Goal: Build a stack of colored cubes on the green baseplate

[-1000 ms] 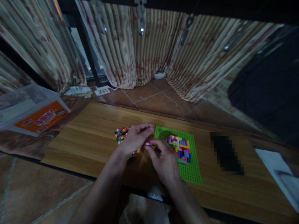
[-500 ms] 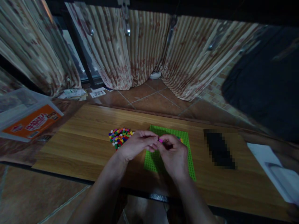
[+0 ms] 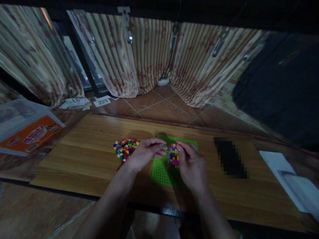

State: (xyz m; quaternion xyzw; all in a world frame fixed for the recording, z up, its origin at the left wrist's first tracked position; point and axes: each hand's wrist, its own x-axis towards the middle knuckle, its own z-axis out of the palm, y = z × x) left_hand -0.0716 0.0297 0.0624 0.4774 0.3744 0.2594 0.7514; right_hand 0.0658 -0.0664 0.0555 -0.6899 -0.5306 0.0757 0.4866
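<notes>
My left hand (image 3: 146, 154) is closed, pinching a small green toy brick (image 3: 164, 146) between thumb and fingertips over the left part of a green studded baseplate (image 3: 161, 174). On the baseplate a block of multicoloured bricks (image 3: 174, 156) is set in close rows. My right hand (image 3: 193, 166) bends over this block, its thumb and forefinger closed at the far end of it. Whatever sits between those fingertips is too small to make out. Left of the baseplate lies a loose pile of coloured bricks (image 3: 124, 149), partly hidden by my left hand and forearm.
A pixelated dark object (image 3: 230, 157) lies on the wooden table (image 3: 82, 152) to the right. White sheets (image 3: 281, 176) are at the right end. A clear plastic box with an orange label (image 3: 32, 134) stands at the left. Striped curtains (image 3: 149, 56) hang beyond the table.
My hands were together at a pink brick and have parted. The right hand has come down to the brick block, which now shows; a green brick shows in my left fingertips. The view shifted slightly.
</notes>
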